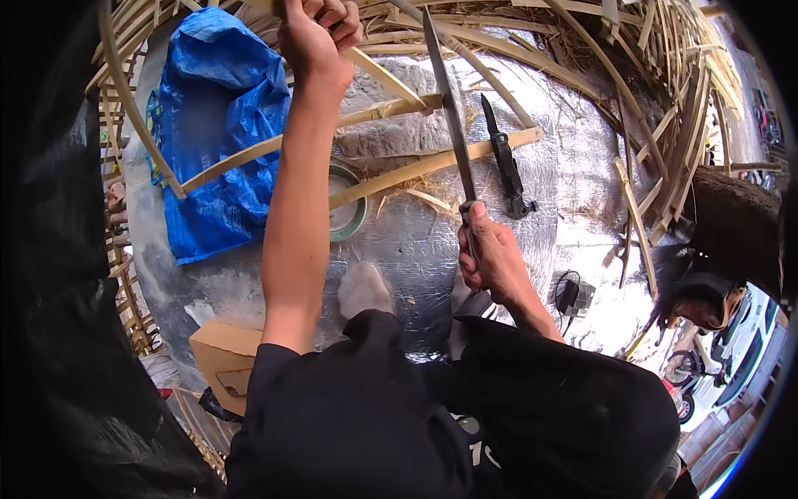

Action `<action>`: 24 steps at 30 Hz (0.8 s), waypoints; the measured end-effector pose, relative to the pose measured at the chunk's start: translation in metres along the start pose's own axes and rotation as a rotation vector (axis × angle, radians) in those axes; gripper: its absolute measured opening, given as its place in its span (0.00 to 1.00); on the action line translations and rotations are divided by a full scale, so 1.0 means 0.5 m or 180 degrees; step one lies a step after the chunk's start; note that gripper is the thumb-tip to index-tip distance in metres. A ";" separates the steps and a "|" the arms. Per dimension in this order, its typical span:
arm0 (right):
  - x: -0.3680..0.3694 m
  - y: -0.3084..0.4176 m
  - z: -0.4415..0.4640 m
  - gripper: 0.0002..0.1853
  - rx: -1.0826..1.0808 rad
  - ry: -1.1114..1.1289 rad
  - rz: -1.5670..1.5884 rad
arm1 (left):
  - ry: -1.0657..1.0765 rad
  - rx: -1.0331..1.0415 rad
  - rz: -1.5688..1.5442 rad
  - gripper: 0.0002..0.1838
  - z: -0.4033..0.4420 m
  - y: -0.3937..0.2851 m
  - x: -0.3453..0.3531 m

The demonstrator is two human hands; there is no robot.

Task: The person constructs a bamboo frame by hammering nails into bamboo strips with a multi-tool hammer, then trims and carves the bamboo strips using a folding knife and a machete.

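My left hand is raised at the top of the view, its fingers closed round a pale bamboo strip. That strip slants down to the right, its end close to the blade. In my right hand is the handle of a long knife, blade pointing up and away from me. A black folding knife lies unfolded on the foil mat just right of the blade. Below the strip sits a rough stone block. Another bamboo strip passes behind the long knife.
A crumpled blue plastic sack lies to the left on the silvery foil mat. Many split bamboo strips are heaped at the back and right. A green-rimmed round object, cardboard box and black adapter are nearby.
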State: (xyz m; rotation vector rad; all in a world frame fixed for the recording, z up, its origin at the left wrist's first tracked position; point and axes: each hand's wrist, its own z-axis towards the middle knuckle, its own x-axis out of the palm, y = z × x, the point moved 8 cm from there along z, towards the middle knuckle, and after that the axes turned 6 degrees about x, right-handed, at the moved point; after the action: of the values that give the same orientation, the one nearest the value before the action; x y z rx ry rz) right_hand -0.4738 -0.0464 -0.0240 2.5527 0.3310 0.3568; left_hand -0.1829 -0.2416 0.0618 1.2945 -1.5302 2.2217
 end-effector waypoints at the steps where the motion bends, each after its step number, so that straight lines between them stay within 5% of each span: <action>1: -0.001 0.003 -0.003 0.35 -0.0068 0.0013 0.0042 | 0.0104 0.0111 -0.0005 0.33 -0.003 -0.010 0.013; 2: -0.001 0.007 -0.004 0.35 -0.0142 0.0031 0.0073 | 0.0205 0.0235 -0.0014 0.32 -0.004 -0.022 0.026; 3: -0.003 0.014 -0.002 0.36 -0.0240 -0.0014 0.0070 | 0.0774 -0.0326 -0.1293 0.33 -0.012 -0.004 0.061; 5: -0.005 0.026 0.000 0.36 -0.0344 0.0016 0.0051 | 0.0211 0.0132 -0.0072 0.34 -0.013 0.001 0.032; 6: -0.004 0.038 0.002 0.36 -0.0461 0.0032 0.0051 | 0.0670 0.0244 -0.0047 0.35 -0.021 0.001 0.053; 16: -0.011 0.089 0.000 0.37 -0.0549 -0.0209 -0.0283 | 0.0649 0.0242 -0.0115 0.34 -0.028 0.029 0.032; 24: 0.002 0.177 -0.026 0.35 -0.1989 -0.0579 -0.0412 | 0.0375 0.0169 -0.0086 0.35 -0.042 0.034 0.012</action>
State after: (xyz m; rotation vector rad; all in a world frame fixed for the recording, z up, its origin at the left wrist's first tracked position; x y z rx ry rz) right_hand -0.4626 -0.1128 0.0346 1.9220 0.2627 0.1441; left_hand -0.2078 -0.2345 0.0524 1.1676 -1.4134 2.2923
